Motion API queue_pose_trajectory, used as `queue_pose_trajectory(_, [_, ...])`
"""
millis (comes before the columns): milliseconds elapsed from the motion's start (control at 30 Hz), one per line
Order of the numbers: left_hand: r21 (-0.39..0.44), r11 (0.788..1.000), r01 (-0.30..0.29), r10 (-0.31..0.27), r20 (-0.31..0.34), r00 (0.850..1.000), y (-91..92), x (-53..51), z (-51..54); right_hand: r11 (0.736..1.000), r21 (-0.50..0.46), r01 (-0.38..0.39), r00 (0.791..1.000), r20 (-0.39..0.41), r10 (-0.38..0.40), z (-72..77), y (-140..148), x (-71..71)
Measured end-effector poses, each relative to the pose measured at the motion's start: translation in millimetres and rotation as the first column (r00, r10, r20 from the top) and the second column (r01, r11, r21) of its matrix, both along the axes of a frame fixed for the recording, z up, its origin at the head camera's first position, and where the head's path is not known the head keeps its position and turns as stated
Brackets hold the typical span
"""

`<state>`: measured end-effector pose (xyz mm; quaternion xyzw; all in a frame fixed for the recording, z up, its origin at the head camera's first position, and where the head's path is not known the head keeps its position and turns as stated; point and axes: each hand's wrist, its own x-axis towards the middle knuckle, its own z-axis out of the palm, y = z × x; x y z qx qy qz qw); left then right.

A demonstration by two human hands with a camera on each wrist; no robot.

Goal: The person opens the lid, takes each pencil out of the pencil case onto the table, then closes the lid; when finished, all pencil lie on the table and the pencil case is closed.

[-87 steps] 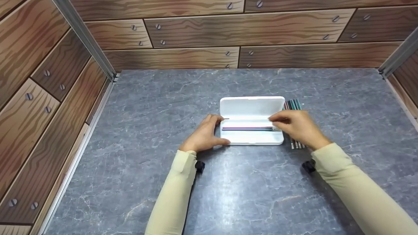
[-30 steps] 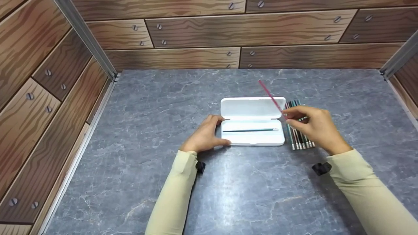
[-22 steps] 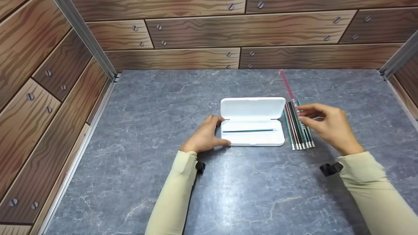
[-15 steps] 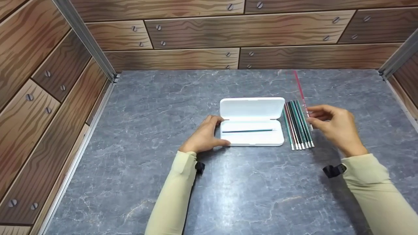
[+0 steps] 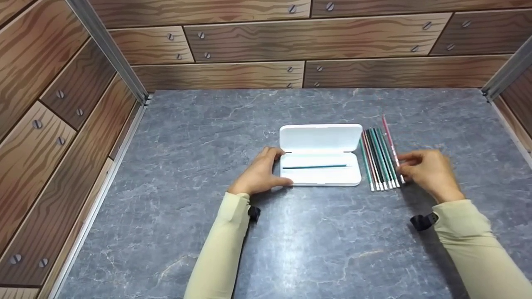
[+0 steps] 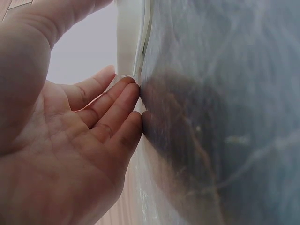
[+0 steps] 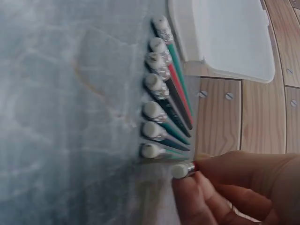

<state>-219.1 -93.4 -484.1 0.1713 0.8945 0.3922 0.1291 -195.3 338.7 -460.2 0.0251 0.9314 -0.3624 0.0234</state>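
An open white pencil case [image 5: 320, 176] lies on the table with its lid [image 5: 320, 138] tilted back. One dark teal pencil [image 5: 315, 167] rests lengthwise in its base. My left hand [image 5: 258, 172] holds the case's left end, thumb at the front corner and fingers by the hinge side; the left wrist view shows fingertips [image 6: 124, 86] against the case corner. With thumb and fingers my right hand [image 5: 430, 172] pinches a pink-red pencil [image 5: 390, 139] near its eraser end. That pencil is just right of a row of several pencils [image 5: 379, 160], their white erasers toward me.
The row of green, red and dark pencils lies close along the case's right side. Grey marbled tabletop [image 5: 199, 137] surrounds everything. Wood-patterned panels [image 5: 249, 39] stand at the back and sides, with metal rails [image 5: 112, 50] at the corners.
The pink-red pencil, pinched in my right hand, has moved from above the case rightward over the row, then down and nearer to me at the row's right side. My left hand stays put.
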Motion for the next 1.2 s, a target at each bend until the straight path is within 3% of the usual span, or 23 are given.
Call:
queue_pose_trajectory(133, [0.002, 1.000, 0.003, -0.003, -0.001, 1.000, -0.2, -0.9, -0.3, 1.000, 0.011, 0.005, 0.996, 0.086, -0.006, -2.4, 4.2, 0.6])
queue_pose_trajectory(367, [-0.002, 1.000, 0.005, -0.005, -0.005, 1.000, -1.2, -0.6, -0.2, 0.998, 0.059, 0.001, 0.991, 0.130, -0.009, -2.9, 3.8, -0.8])
queue_pose_trajectory(1200, [-0.011, 1.000, 0.011, -0.011, -0.011, 1.000, 0.0, -1.3, -0.3, 0.996, 0.090, -0.009, 0.998, 0.070, 0.003, -7.1, -1.1, 0.6])
